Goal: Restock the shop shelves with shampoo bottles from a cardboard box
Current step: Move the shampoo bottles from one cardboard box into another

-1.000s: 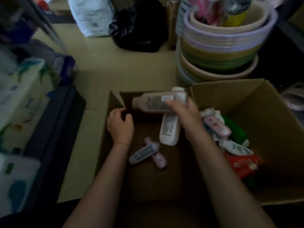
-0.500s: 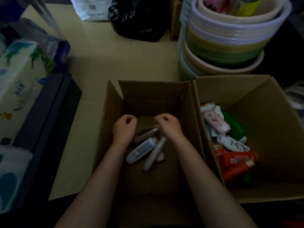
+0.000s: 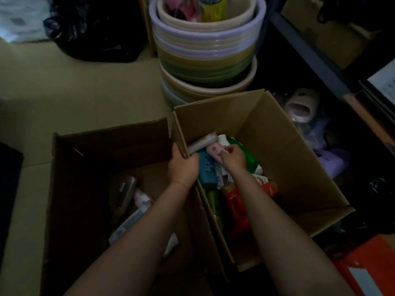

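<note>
Two open cardboard boxes stand side by side on the floor. The right box (image 3: 277, 159) holds several bottles: pink, teal, green, red and white. My right hand (image 3: 234, 158) is inside it and pinches the pink bottle (image 3: 214, 151) near its top. My left hand (image 3: 183, 165) grips the left wall of the right box, with a teal bottle (image 3: 206, 169) just beside its fingers. The left box (image 3: 102, 167) is darker and holds a few pale bottles (image 3: 128, 221) on its bottom.
A tall stack of plastic basins (image 3: 205, 54) stands right behind the boxes. A black plastic bag (image 3: 94, 28) lies at the back left. Dark shelving with slippers (image 3: 301, 105) runs along the right. An orange box (image 3: 374, 265) sits at the lower right.
Both hands have left the left box, where they laid bottles down, and moved right. The right hand now reaches into the right box; the left hand holds its wall. The view has swung right.
</note>
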